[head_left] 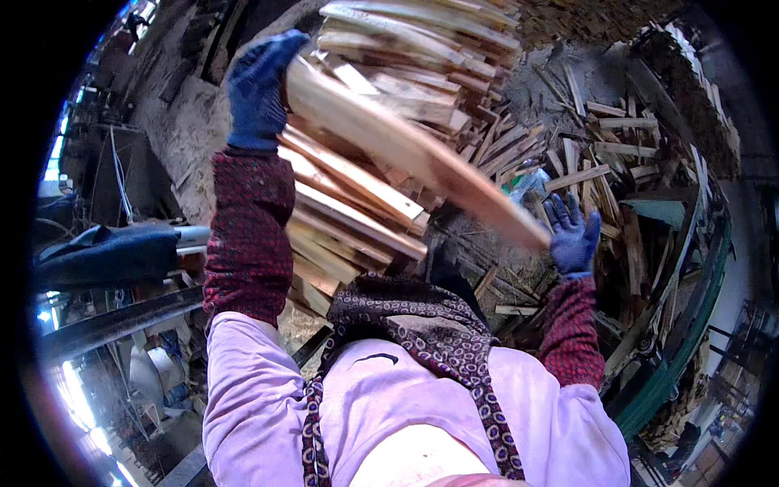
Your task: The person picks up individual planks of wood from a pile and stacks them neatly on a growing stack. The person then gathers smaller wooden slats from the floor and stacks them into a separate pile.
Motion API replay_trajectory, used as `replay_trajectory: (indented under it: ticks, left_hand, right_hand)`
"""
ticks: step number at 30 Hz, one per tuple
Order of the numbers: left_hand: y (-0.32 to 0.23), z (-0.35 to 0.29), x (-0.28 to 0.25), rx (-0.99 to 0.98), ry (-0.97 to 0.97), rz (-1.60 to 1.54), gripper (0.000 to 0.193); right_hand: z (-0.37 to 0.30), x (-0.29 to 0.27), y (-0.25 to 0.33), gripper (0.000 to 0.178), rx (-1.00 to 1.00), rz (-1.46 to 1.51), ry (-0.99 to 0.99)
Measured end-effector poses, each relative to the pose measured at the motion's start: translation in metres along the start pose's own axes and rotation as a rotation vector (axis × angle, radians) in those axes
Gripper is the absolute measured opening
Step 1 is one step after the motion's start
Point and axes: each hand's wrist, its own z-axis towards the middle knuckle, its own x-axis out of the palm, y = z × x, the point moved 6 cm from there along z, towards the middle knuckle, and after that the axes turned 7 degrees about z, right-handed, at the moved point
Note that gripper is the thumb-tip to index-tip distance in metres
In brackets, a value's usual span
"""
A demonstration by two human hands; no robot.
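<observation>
A long wooden board (422, 154), smeared by motion, slants across the middle from upper left to lower right. At its upper left end, my left hand (264, 88) in a blue glove is closed around the wood. My right hand (574, 242), gloved too, is at the lower right end with its fingers stretched and spread; its palm side meets or nearly meets the board's end. Below the board lies a stack of cut boards (349, 207), partly covered by it. Beyond it, more boards are piled in a larger stack (422, 49).
Loose wood scraps (604, 174) lie heaped on the right, beside a green metal edge (682, 349). Dark cloth (109, 256) hangs over a pipe at the left, with a dark beam (122, 325) below. A clear and green plastic piece (527, 185) sits among the offcuts.
</observation>
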Motion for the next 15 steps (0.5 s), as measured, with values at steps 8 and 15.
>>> replay_trajectory:
  ticks: [8, 15]
  left_hand:
    - [-0.128, 0.037, 0.126, -0.289, 0.242, -0.8, 0.034]
    - [-0.137, -0.013, 0.314, -0.341, 0.612, -0.476, 0.044]
  right_hand:
    - [-0.113, 0.031, -0.071, 0.067, 0.397, -0.699, 0.286]
    - [-0.185, -0.091, -0.028, 0.041, 0.238, -0.575, -0.392]
